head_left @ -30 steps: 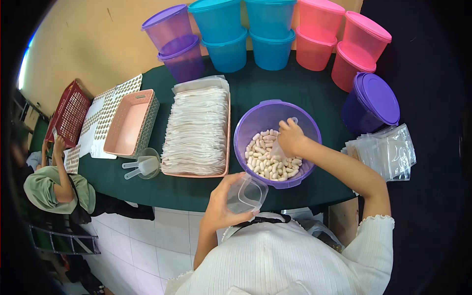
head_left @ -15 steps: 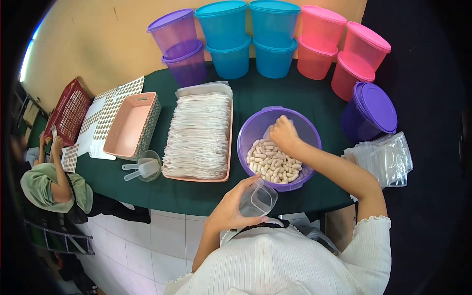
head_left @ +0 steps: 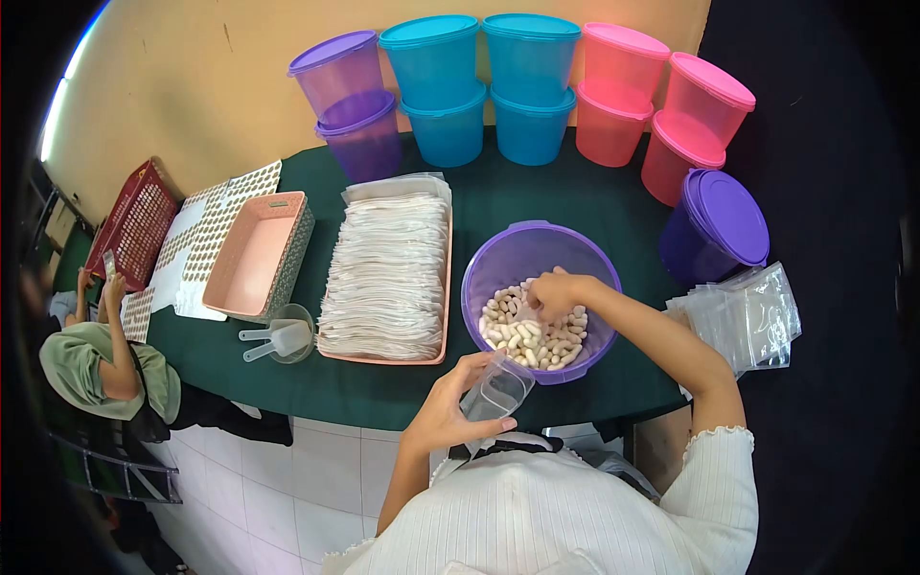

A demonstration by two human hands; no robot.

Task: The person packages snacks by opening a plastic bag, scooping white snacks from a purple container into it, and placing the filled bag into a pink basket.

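My right hand point(head_left: 553, 295) reaches into a round purple tub point(head_left: 479, 259). Its fingers are closed around a translucent scoop point(head_left: 524, 312), mostly hidden by the hand and low among the contents. Pale oblong pieces point(head_left: 561, 347), like small snacks, cover the tub's bottom. At the tub's near edge, my left hand point(head_left: 450, 407) grips a clear plastic container point(head_left: 500, 391), tilted with its mouth toward the tub. I see nothing inside this container.
Left of the tub, a pink basket point(head_left: 448, 287) holds packed white sachets. Beyond are a pink basket point(head_left: 251, 259) and scoops point(head_left: 287, 337) in a clear cup. Lidded tubs point(head_left: 532, 125) line the back. Plastic bags point(head_left: 743, 321) lie right. Another person point(head_left: 105, 369) works at far left.
My right hand has moved down and toward me inside the tub, bringing the scoop into the pieces. My left hand has shifted slightly, with the container still beside the tub's rim.
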